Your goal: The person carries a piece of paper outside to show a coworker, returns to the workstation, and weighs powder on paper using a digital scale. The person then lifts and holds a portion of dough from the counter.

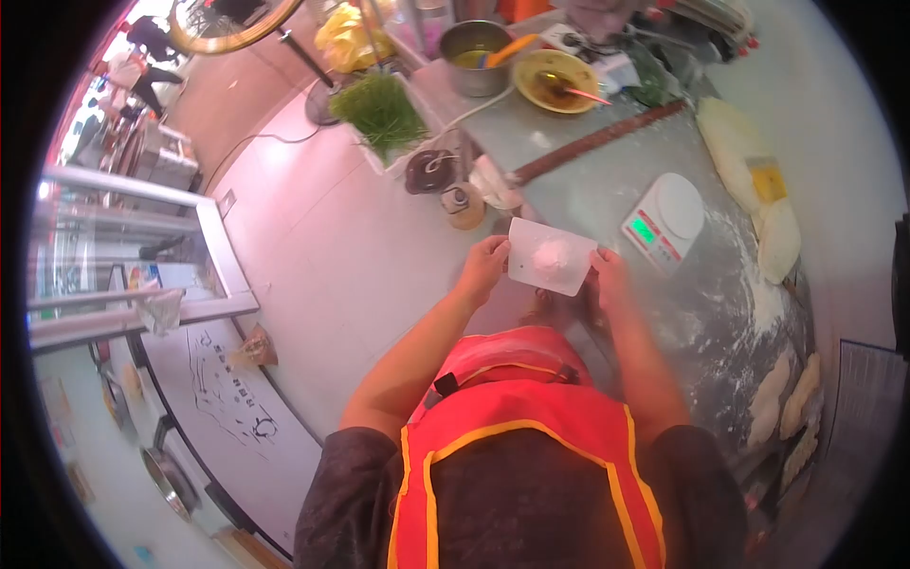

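A white sheet of paper (526, 239) with a small heap of white powder (553, 256) on it is stretched between both hands, in front of the red apron. My left hand (485, 266) pinches the sheet's left edge. At its right edge, my right hand (609, 272) is closed on it too. The kitchen scale (664, 220), white with a lit green display, lies on the worktop to the right of my right hand. White flour is scattered over the worktop (645, 299) beyond it.
A dark rolling pin (607, 140) lies across the worktop. Behind it are a metal pot (474, 59) and a yellow bowl (555, 81). Pale dough (730, 156) rests along the right edge, with more dough pieces (770, 398) nearer. Chopped greens (381, 114) fill a white crate.
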Demonstrator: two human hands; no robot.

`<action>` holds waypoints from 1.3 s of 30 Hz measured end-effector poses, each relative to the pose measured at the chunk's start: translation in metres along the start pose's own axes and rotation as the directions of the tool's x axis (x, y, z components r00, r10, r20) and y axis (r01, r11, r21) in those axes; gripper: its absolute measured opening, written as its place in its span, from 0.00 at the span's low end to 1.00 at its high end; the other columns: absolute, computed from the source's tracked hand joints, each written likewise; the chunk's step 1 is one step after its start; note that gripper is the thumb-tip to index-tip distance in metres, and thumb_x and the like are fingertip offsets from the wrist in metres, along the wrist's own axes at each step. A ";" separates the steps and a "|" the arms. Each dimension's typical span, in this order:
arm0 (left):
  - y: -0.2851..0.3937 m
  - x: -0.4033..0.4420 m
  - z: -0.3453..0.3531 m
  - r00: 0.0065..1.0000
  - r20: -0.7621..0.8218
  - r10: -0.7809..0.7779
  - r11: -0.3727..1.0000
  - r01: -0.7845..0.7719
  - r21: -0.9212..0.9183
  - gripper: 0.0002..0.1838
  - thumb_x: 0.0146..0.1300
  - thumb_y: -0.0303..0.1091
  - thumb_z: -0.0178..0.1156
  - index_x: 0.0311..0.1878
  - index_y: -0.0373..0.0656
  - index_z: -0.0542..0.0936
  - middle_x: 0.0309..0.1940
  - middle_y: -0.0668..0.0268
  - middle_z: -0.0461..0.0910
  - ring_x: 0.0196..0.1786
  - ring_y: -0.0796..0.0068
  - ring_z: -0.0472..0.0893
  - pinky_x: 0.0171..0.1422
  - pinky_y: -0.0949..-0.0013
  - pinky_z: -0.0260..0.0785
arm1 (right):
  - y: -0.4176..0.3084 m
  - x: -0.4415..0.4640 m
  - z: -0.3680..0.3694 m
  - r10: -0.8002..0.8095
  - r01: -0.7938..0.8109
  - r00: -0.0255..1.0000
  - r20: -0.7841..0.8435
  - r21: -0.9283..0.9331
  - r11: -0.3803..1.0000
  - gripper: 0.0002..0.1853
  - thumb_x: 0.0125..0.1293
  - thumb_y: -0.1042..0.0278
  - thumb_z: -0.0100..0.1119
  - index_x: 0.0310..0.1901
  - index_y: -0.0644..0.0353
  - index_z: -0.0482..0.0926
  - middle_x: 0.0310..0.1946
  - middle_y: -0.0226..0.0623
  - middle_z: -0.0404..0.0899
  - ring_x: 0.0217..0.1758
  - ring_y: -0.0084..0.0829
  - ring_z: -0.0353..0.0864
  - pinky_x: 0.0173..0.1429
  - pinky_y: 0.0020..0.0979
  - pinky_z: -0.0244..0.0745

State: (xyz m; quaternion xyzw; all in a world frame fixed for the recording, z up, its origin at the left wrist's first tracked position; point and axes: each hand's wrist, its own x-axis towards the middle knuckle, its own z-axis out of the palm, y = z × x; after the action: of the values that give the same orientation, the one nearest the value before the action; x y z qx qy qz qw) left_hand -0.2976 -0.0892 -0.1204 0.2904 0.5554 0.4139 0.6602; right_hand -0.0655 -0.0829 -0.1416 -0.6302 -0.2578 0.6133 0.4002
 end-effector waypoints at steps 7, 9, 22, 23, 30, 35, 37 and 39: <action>-0.033 -0.036 -0.170 0.980 -0.196 0.042 0.998 -0.032 0.054 0.15 0.62 0.37 0.47 0.42 0.36 0.75 0.32 0.66 0.76 0.33 0.79 0.73 0.38 0.73 0.65 | 0.043 -0.018 0.155 -0.086 0.139 0.977 0.197 -0.271 0.952 0.07 0.56 0.72 0.53 0.35 0.66 0.76 0.28 0.33 0.75 0.30 0.24 0.72 0.35 0.26 0.67; -0.027 -0.053 -0.211 0.948 -0.302 0.099 0.995 -0.095 0.029 0.15 0.61 0.37 0.47 0.41 0.36 0.75 0.31 0.66 0.76 0.33 0.77 0.73 0.37 0.72 0.65 | 0.052 -0.021 0.206 -0.027 0.087 0.959 0.282 -0.204 0.975 0.07 0.57 0.71 0.52 0.34 0.65 0.75 0.27 0.32 0.75 0.29 0.24 0.73 0.34 0.26 0.69; 0.009 -0.099 -0.459 0.721 -0.689 0.079 0.941 -0.283 -0.187 0.14 0.61 0.36 0.47 0.39 0.35 0.75 0.29 0.66 0.75 0.31 0.79 0.73 0.35 0.74 0.66 | 0.092 0.007 0.526 0.219 0.174 0.711 0.669 -0.468 0.866 0.08 0.60 0.68 0.50 0.36 0.64 0.75 0.30 0.35 0.77 0.31 0.28 0.77 0.37 0.31 0.74; 0.019 -0.099 -0.476 0.680 -0.733 0.030 0.936 -0.276 -0.218 0.13 0.61 0.36 0.47 0.40 0.36 0.75 0.30 0.66 0.76 0.32 0.79 0.74 0.36 0.74 0.67 | 0.097 0.015 0.553 0.223 0.192 0.677 0.701 -0.461 0.867 0.08 0.59 0.69 0.50 0.36 0.64 0.75 0.30 0.35 0.77 0.31 0.28 0.77 0.37 0.31 0.75; 0.073 -0.081 -0.602 0.547 -0.829 -0.118 0.869 -0.347 -0.353 0.13 0.61 0.35 0.48 0.42 0.35 0.74 0.32 0.65 0.76 0.34 0.75 0.76 0.39 0.72 0.69 | 0.111 0.060 0.742 0.357 0.220 0.578 0.734 -0.561 0.798 0.11 0.60 0.66 0.50 0.37 0.67 0.74 0.30 0.38 0.76 0.31 0.29 0.77 0.38 0.30 0.74; 0.125 -0.056 -0.698 0.495 -0.857 -0.141 0.820 -0.426 -0.381 0.13 0.60 0.36 0.49 0.40 0.36 0.75 0.31 0.66 0.76 0.33 0.77 0.76 0.39 0.73 0.69 | 0.157 0.122 0.863 0.291 0.298 0.553 0.780 -0.512 0.806 0.10 0.59 0.66 0.51 0.34 0.66 0.75 0.26 0.36 0.75 0.28 0.27 0.75 0.36 0.28 0.73; 0.138 -0.039 -0.746 0.497 -0.860 -0.117 0.824 -0.434 -0.364 0.13 0.60 0.36 0.50 0.40 0.36 0.75 0.30 0.67 0.76 0.33 0.78 0.76 0.39 0.74 0.69 | 0.167 0.140 0.912 0.221 0.391 0.534 0.816 -0.470 0.791 0.10 0.59 0.67 0.51 0.33 0.66 0.75 0.25 0.35 0.75 0.27 0.26 0.75 0.36 0.28 0.73; 0.162 -0.020 -0.793 0.491 -0.866 -0.090 0.823 -0.454 -0.343 0.13 0.60 0.36 0.50 0.39 0.36 0.75 0.29 0.68 0.76 0.32 0.79 0.75 0.37 0.75 0.68 | 0.170 0.156 0.964 0.179 0.449 0.540 0.822 -0.461 0.766 0.09 0.58 0.67 0.51 0.32 0.65 0.75 0.25 0.34 0.75 0.27 0.25 0.74 0.36 0.27 0.72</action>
State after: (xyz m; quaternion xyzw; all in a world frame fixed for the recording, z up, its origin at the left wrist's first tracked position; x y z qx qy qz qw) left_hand -1.1070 -0.0885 -0.1439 -0.0866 0.6324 0.7084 0.3012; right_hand -1.0200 0.1329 -0.2992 -0.3338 -0.6545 0.6769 0.0450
